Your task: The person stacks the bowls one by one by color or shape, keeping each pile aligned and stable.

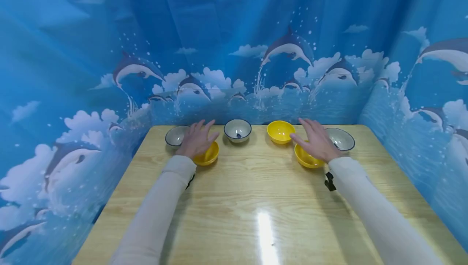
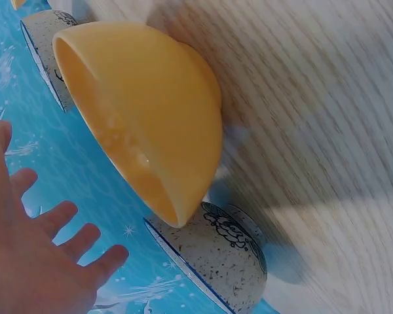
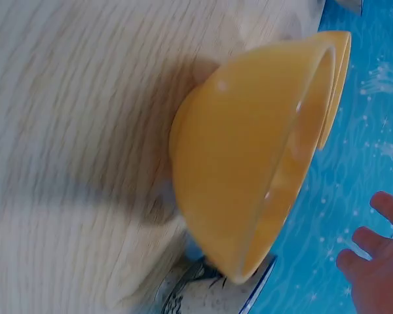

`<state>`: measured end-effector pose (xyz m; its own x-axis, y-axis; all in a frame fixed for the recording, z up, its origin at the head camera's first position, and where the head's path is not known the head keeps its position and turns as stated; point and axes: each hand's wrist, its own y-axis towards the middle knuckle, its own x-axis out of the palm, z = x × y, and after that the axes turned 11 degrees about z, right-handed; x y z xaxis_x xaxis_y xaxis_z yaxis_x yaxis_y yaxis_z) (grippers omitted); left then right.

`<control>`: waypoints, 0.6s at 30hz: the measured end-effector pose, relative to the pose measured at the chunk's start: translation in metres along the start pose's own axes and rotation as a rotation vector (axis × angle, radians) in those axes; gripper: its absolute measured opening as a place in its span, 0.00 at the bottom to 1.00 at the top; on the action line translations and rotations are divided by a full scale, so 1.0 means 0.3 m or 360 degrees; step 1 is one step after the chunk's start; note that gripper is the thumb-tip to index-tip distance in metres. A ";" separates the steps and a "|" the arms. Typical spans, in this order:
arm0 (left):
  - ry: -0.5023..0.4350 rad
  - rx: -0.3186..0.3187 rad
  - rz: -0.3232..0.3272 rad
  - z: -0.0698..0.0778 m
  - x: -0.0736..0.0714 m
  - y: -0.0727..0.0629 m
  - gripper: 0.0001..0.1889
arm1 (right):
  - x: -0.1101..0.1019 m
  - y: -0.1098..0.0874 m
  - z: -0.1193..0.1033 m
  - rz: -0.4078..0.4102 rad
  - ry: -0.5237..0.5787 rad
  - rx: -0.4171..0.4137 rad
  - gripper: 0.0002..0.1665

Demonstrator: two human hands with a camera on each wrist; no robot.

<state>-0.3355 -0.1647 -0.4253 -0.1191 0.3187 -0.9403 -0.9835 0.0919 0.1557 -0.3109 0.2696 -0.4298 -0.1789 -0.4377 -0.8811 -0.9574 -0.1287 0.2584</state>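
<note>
My left hand is over the left yellow bowl and the speckled grey bowl at the far left, fingers spread and holding nothing. The left wrist view shows that hand apart from the yellow bowl's rim. On the other side, my right hand is spread above the right yellow bowl, beside a grey bowl at the far right. In the right wrist view, fingertips show clear of the yellow bowl. All bowls stand upright.
Between the hands, a blue-rimmed grey bowl and another yellow bowl stand near the table's back edge. The wooden table meets a blue dolphin-print curtain behind and at the sides.
</note>
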 end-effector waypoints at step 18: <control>-0.0174 -0.0093 0.0043 0.068 0.011 0.054 0.34 | 0.055 0.055 -0.114 -0.0015 0.0240 0.0022 0.57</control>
<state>-0.3491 -0.1429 -0.4198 -0.1332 0.4214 -0.8970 -0.9868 0.0280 0.1597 -0.3218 0.2298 -0.4266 -0.1345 -0.5656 -0.8137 -0.9621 -0.1220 0.2438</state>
